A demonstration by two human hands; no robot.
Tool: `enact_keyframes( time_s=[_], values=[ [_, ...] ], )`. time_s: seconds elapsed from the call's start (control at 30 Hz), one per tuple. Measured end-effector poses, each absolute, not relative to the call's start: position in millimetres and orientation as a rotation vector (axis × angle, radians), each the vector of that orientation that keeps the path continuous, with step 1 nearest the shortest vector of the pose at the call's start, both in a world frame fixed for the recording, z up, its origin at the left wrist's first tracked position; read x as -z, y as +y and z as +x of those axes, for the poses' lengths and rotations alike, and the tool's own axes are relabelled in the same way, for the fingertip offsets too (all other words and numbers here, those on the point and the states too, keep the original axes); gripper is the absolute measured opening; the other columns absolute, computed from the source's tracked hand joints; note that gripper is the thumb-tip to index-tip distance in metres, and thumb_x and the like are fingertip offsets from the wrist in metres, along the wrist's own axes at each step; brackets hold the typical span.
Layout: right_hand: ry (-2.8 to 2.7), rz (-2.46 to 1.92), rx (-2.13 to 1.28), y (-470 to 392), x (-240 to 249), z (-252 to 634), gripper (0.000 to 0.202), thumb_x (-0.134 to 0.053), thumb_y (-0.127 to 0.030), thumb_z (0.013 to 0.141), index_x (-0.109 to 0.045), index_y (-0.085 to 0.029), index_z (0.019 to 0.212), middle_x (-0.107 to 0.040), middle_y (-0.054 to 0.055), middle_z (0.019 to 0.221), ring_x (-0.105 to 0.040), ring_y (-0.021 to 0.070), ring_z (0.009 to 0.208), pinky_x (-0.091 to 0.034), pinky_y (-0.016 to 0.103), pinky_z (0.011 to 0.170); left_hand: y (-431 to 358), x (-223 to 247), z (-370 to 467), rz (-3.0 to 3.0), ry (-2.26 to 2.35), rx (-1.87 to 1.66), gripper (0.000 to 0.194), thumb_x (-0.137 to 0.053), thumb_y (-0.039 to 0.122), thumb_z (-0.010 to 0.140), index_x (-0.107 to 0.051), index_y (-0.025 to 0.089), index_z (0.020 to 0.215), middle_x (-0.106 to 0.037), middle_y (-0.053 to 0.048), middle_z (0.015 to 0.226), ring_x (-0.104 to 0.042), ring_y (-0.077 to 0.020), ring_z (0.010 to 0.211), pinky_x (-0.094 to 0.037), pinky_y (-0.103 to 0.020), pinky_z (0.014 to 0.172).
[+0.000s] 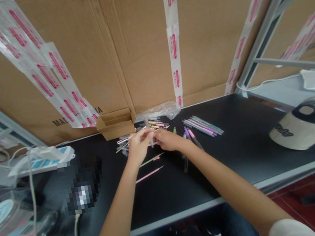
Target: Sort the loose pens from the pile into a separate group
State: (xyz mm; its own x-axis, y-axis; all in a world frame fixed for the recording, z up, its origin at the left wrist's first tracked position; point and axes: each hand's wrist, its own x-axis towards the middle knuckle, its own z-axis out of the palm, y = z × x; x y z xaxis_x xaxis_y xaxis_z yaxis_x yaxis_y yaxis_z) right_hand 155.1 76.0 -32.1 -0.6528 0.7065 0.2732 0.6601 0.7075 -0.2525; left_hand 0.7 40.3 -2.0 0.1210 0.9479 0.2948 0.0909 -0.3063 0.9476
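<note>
Flanking hands (152,141): pen row (203,126) right, small carton (116,124) (open) left.

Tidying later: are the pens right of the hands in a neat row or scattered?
Neat row: the pens lie side by side, parallel, on the table.

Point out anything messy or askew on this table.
Pens by the small cardboard box lie in a jumbled, crisscrossed pile, unlike the neat row to its right. Two thin refills lie loose near the left hand.
</note>
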Motion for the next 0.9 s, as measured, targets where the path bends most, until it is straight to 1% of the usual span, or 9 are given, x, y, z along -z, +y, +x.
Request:
enact_keyframes(
  time_s=[0.2, 0.33, 0.43, 0.57, 0.7, 0.77, 0.8, 0.83, 0.9],
  values=[
    [-2.629, -1.087, -0.189, 73, 34, 154, 0.022, -0.053, 0.001, 0.065, -0.057, -0.011, 0.083, -0.06, 0.015, 0.098, -0.053, 0.0233, 0.094, -0.043, 0.034, 0.086, 39, 2, 2, 1.583, 1.065, -1.295, 0.022, -0.066, 0.033, 0.069, -0.069, 0.015, 0.082, -0.071, -0.007, 0.087, -0.065, -0.0198, 0.081, -0.049, -0.031, 0.078],
    [-2.602, -1.053, -0.203, 70, 31, 155, 0.021, -0.05, 0.002, 0.067, -0.058, -0.011, 0.082, -0.06, 0.014, 0.095, -0.053, 0.0222, 0.094, -0.042, 0.034, 0.086, 38, 2, 3, 1.598, 1.084, -1.288, 0.021, -0.066, 0.032, 0.069, -0.069, 0.015, 0.081, -0.07, -0.007, 0.088, -0.064, -0.0201, 0.082, -0.049, -0.031, 0.078],
    [-2.457, -1.041, -0.239, 67, 22, 163, 0.022, -0.046, 0.001, 0.07, -0.057, -0.012, 0.083, -0.06, 0.011, 0.089, -0.053, 0.02, 0.089, -0.042, 0.033, 0.083, 36, 1, 4, 1.587, 1.061, -1.284, 0.021, -0.066, 0.033, 0.07, -0.068, 0.015, 0.081, -0.07, -0.006, 0.086, -0.064, -0.0196, 0.081, -0.048, -0.032, 0.079],
    [-2.161, -1.067, -0.295, 67, 8, 189, 0.011, -0.045, -0.009, 0.079, -0.054, -0.015, 0.079, -0.057, 0.006, 0.08, -0.051, 0.0161, 0.075, -0.041, 0.029, 0.073, 30, -4, 9, 1.537, 0.978, -1.267, 0.024, -0.066, 0.035, 0.071, -0.068, 0.015, 0.083, -0.07, -0.007, 0.086, -0.065, -0.0197, 0.08, -0.049, -0.033, 0.08],
    [-1.863, -1.07, -0.476, 71, 1, 210, 0.007, -0.054, -0.022, 0.078, -0.054, -0.018, 0.072, -0.054, 0.0, 0.068, -0.049, 0.0134, 0.063, -0.041, 0.028, 0.065, 24, -7, 15, 1.579, 0.955, -1.22, 0.023, -0.064, 0.033, 0.074, -0.068, 0.014, 0.086, -0.07, -0.008, 0.088, -0.065, -0.0195, 0.081, -0.049, -0.032, 0.079],
    [-1.645, -0.927, -0.63, 70, -1, 211, 0.012, -0.059, -0.029, 0.077, -0.055, -0.019, 0.083, -0.057, 0.0, 0.072, -0.052, 0.0132, 0.065, -0.043, 0.027, 0.064, 21, -5, 17, 1.685, 1.004, -1.179, 0.021, -0.061, 0.031, 0.076, -0.068, 0.014, 0.087, -0.07, -0.007, 0.089, -0.065, -0.0187, 0.081, -0.049, -0.03, 0.076],
    [-1.545, -0.839, -0.68, 68, -3, 208, 0.021, -0.06, -0.032, 0.077, -0.054, -0.021, 0.093, -0.058, 0.0, 0.075, -0.054, 0.0134, 0.066, -0.044, 0.028, 0.063, 20, -3, 18, 1.742, 1.046, -1.156, 0.02, -0.06, 0.03, 0.077, -0.068, 0.015, 0.088, -0.07, -0.007, 0.087, -0.064, -0.0182, 0.079, -0.049, -0.029, 0.074],
    [-1.468, -0.76, -0.704, 65, -6, 204, 0.033, -0.062, -0.035, 0.077, -0.051, -0.023, 0.106, -0.059, 0.0, 0.077, -0.055, 0.0139, 0.067, -0.045, 0.028, 0.063, 20, -2, 19, 1.796, 1.091, -1.129, 0.02, -0.059, 0.03, 0.077, -0.068, 0.015, 0.088, -0.07, -0.006, 0.085, -0.064, -0.0177, 0.077, -0.049, -0.028, 0.071],
    [-1.399, -0.655, -0.67, 57, -11, 194, 0.06, -0.064, -0.038, 0.077, -0.034, -0.029, 0.128, -0.06, 0.0, 0.077, -0.056, 0.0153, 0.066, -0.047, 0.03, 0.064, 18, 1, 20, 1.88, 1.165, -1.072, 0.019, -0.057, 0.029, 0.079, -0.068, 0.016, 0.087, -0.069, -0.004, 0.081, -0.063, -0.0169, 0.073, -0.049, -0.027, 0.065]
  ],
)
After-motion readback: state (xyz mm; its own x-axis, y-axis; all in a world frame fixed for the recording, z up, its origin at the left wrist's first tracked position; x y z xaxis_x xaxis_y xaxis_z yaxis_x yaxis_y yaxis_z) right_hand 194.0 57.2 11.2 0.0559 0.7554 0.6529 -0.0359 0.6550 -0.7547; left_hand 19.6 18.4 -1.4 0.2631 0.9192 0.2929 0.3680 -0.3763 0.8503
